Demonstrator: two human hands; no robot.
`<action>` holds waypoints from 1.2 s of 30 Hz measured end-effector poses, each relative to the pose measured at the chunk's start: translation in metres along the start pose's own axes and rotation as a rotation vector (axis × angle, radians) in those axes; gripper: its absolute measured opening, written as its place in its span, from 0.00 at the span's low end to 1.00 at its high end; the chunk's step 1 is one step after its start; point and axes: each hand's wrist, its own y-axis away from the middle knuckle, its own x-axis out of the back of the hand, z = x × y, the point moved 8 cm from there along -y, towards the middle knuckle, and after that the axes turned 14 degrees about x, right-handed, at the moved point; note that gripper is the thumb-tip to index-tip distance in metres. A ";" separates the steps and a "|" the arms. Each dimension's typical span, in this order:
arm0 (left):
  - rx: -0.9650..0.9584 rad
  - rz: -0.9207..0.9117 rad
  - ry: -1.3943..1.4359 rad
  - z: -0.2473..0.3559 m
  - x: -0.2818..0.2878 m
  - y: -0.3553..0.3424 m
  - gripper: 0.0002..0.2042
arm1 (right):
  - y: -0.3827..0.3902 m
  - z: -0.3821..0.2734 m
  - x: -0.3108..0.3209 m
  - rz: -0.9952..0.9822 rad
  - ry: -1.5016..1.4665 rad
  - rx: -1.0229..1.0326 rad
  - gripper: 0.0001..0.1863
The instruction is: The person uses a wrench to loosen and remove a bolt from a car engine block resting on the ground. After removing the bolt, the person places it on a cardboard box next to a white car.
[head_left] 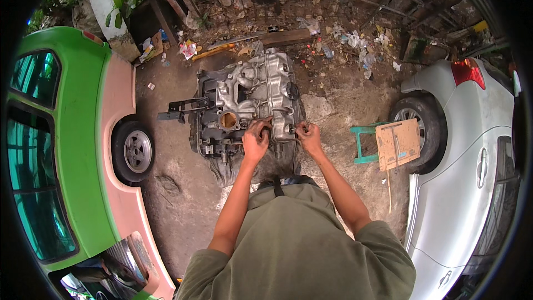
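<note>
A dirty metal car engine (242, 97) lies on the ground in front of me, with a silver ribbed valve cover (276, 75) along its right part. At the cover's near left edge, my left hand (256, 140) is closed, fingers bent inward and fingertips low against the metal; what they grip is too small to make out. My right hand (309, 138) pinches at the near right edge of the cover, beside a small dark round part (292, 129). Whatever sits between those fingers is hidden. A round opening (228, 120) with a brownish inside is left of my left hand.
A black metal bracket (180, 109) juts left from the engine. At right, a brown board (398, 143) with a long thin tool lies on a green stool (363, 144). A green and pink vehicle (119, 89) stands left, a silver car (449, 189) right. Litter and a plank (286, 37) lie beyond.
</note>
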 end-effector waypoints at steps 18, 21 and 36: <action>0.035 -0.024 -0.014 -0.003 -0.001 -0.001 0.10 | 0.005 -0.007 0.001 -0.320 -0.528 -0.461 0.17; -0.014 -0.006 0.019 -0.001 -0.001 -0.002 0.10 | 0.000 -0.014 -0.005 -0.417 -0.475 -0.421 0.19; -0.048 0.048 0.016 0.006 0.002 -0.001 0.10 | -0.003 0.004 -0.003 -0.519 -0.594 -0.578 0.11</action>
